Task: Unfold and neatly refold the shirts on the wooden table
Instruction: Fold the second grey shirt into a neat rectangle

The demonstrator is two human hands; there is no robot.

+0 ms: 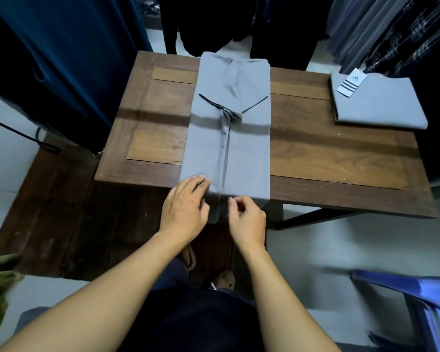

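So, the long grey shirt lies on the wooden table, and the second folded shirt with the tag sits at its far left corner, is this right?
No. The head view shows the second folded shirt with the tag at the far right corner of the wooden table, not the left. The rest holds.

The left hand (183, 212) covers part of the hanging shirt (226, 148); the blurred blue chair (417, 295) is cropped.

Both forearms (127, 270) bare; dark navy top (196, 323) and trousers (173, 273) (brown footwear (189, 255) below).
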